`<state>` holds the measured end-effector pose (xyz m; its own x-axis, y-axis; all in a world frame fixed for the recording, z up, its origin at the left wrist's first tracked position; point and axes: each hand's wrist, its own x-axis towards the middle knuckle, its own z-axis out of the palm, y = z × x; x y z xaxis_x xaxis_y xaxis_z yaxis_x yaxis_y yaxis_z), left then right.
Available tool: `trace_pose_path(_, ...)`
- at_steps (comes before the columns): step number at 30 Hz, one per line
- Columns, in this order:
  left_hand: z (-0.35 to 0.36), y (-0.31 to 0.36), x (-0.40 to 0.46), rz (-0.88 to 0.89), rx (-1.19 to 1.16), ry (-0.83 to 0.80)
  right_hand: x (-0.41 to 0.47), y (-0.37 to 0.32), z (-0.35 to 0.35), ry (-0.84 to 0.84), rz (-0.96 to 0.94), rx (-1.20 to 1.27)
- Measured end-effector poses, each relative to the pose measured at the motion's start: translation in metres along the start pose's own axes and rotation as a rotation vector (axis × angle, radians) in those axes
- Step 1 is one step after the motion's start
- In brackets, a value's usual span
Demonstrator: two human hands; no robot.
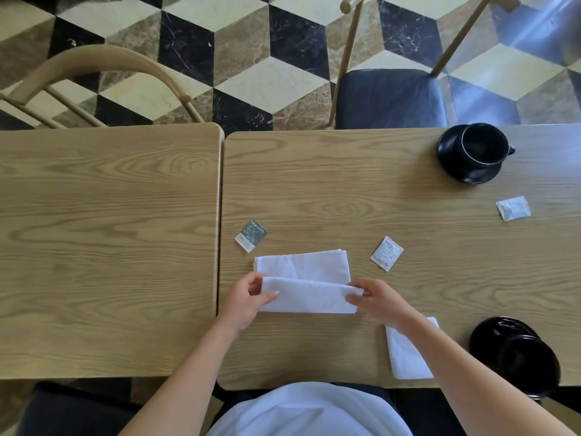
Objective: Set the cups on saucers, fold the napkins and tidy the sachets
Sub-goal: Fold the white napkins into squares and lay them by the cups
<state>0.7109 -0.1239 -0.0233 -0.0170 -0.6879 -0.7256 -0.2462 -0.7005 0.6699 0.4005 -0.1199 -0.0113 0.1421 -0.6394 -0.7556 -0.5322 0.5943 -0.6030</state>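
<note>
A white napkin (306,278) lies partly folded in front of me on the right-hand table (345,190). My left hand (248,298) pinches its left end and my right hand (375,297) pinches its right end, lifting the near flap. A second white napkin (405,357) lies folded under my right forearm. One black cup (482,146) stands on a black saucer (452,166) at the far right. Another black cup (525,357) sits on a saucer (496,328) near the front right edge. Three sachets lie loose: a grey one (251,235), a white one (386,253), another white one (513,208).
A second wooden table (107,247) butts against the left side with a narrow gap. Two chairs stand beyond the tables: a curved wooden one (94,67) at the left, a dark-cushioned one (390,99) at the right. The floor is patterned tile.
</note>
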Motion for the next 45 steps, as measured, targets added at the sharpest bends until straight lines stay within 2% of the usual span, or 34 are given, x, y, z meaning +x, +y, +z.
trace_pose_path(6,0.004,-0.002,0.002,-0.063,0.08,0.057,0.011,-0.012,0.007,0.064,-0.044,-0.04)
trace_pose_path(9,0.004,-0.002,0.004,-0.095,0.133,0.112,0.014,-0.018,0.003,-0.008,0.01,0.042)
trace_pose_path(11,0.006,0.0,0.006,-0.122,0.155,0.137,0.021,-0.018,0.001,-0.013,0.059,-0.058)
trace_pose_path(14,0.009,0.003,0.01,-0.132,0.199,0.16,0.031,-0.019,0.002,0.061,0.135,-0.169)
trace_pose_path(22,0.019,0.015,0.017,-0.096,0.281,0.345,0.038,-0.021,0.007,0.147,0.176,-0.115)
trace_pose_path(31,0.031,0.025,0.027,-0.088,0.208,0.486,0.039,-0.027,0.012,0.249,0.203,-0.081)
trace_pose_path(34,0.031,0.031,0.024,-0.108,0.239,0.543,0.031,-0.033,0.015,0.396,0.179,-0.081)
trace_pose_path(36,0.033,0.031,0.017,0.031,0.416,0.669,0.021,-0.034,0.021,0.607,0.074,-0.151)
trace_pose_path(38,0.041,0.027,0.007,0.363,0.657,0.694,0.013,-0.036,0.034,0.722,-0.176,-0.352)
trace_pose_path(40,0.053,0.019,0.002,0.65,0.826,0.552,0.013,-0.04,0.056,0.664,-0.404,-0.544)
trace_pose_path(41,0.057,0.017,0.003,0.741,0.866,0.473,0.018,-0.043,0.067,0.614,-0.478,-0.603)
trace_pose_path(43,0.062,0.017,0.012,0.831,0.877,0.365,0.034,-0.051,0.085,0.547,-0.576,-0.645)
trace_pose_path(45,0.064,0.02,0.028,0.837,0.873,0.339,0.056,-0.058,0.092,0.532,-0.608,-0.619)
